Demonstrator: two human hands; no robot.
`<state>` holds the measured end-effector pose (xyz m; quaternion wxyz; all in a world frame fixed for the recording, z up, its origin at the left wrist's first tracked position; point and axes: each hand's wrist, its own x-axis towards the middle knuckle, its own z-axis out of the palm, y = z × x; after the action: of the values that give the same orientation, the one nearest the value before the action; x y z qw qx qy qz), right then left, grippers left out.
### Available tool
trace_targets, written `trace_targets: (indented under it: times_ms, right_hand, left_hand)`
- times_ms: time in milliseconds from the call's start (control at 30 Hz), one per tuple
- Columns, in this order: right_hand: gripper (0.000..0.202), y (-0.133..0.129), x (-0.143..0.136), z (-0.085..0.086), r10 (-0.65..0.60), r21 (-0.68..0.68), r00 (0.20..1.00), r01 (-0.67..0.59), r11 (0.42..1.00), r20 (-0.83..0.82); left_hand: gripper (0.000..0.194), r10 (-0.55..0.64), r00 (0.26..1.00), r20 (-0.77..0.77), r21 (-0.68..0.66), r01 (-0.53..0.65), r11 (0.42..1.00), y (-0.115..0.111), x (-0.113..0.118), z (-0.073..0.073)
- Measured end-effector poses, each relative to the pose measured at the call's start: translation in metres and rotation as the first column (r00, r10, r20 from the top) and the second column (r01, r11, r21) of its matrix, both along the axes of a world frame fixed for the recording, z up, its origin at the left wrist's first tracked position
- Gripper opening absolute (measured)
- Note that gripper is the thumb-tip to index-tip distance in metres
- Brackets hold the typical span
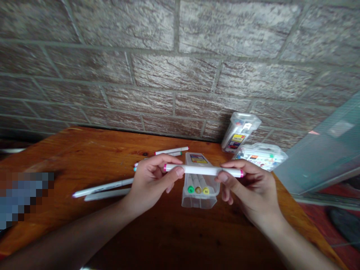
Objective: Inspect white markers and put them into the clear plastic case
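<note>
A white marker (201, 170) with pink ends is held level in front of me. My left hand (156, 178) pinches it near its left end, and my right hand (249, 183) pinches it near the right end. Behind and below it lies a clear plastic case (199, 202) on the table, with a yellow label at the far end. Inside the case, green, brown and yellow marker ends (198, 190) face me.
On the wooden table (84, 150), pale markers (104, 187) lie left of my left hand, and several others (171, 150) lie behind it. A clear marker box (240, 133) stands by the stone wall (157, 101), beside another handled case (261, 155).
</note>
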<state>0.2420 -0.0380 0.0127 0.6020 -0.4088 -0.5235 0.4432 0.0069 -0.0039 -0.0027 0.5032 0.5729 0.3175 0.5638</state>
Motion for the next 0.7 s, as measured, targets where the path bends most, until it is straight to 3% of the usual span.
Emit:
trace_targets:
  times_ms: [200,700]
  right_hand:
    - [0.015,0.0029,0.0023,-0.0022,0.076,0.032,0.996,-0.074,0.997,-0.05]
    - [0.013,0.0054,0.0065,-0.0044,0.129,0.055,0.988,-0.125,0.991,-0.084]
  left_hand:
    - [0.019,-0.009,1.0,0.02,0.004,0.008,1.0,-0.0001,-0.0015,-0.0008]
    - [0.012,-0.058,0.991,0.117,0.02,0.056,0.998,0.002,-0.0043,-0.0058]
